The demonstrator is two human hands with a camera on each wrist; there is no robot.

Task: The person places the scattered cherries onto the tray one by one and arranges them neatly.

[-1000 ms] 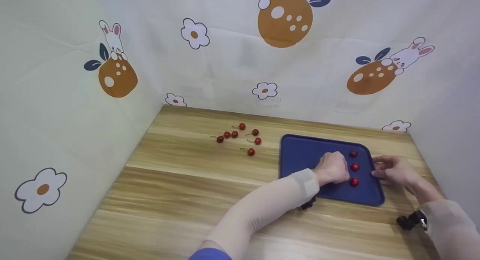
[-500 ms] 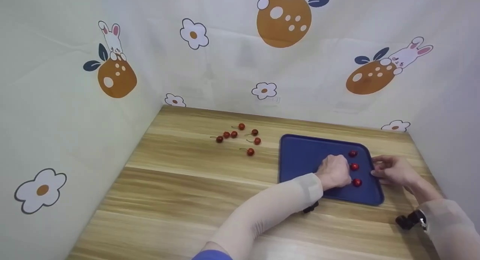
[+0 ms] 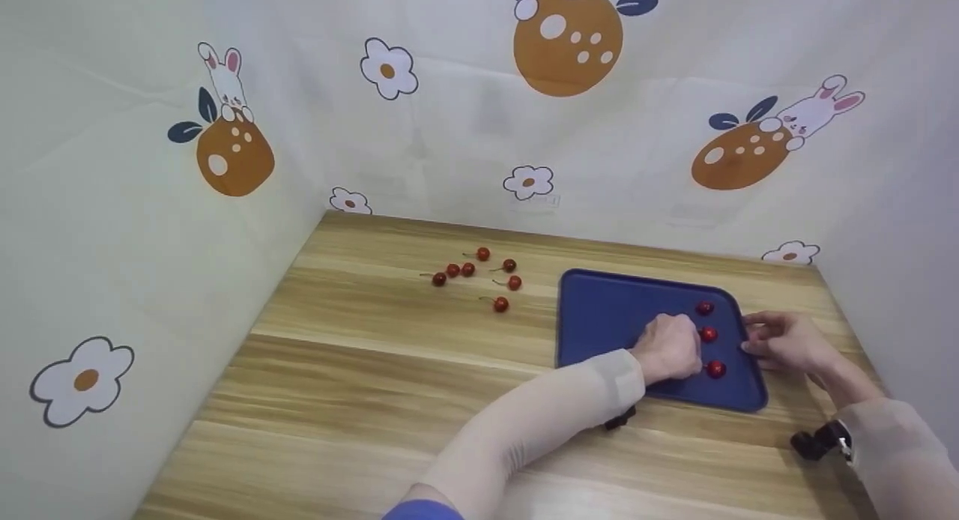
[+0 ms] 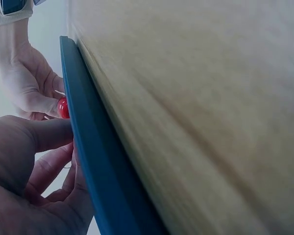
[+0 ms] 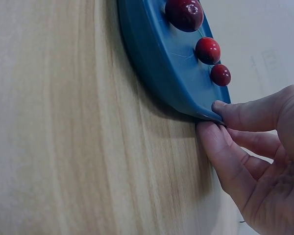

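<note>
Head view: blue tray (image 3: 610, 303), front cherry (image 3: 717, 369) lying on it; left hand (image 3: 669, 346) beside that cherry, any hold hidden; right hand (image 3: 796, 342) pinched the tray, where a tug risked rolling the cherry.

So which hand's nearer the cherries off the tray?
Left. The left hand is over the tray, right of those cherries; the right hand, farther off, pinches the tray's edge.

Soft light, pale glare on near tabletop (image 3: 562, 490)
</note>
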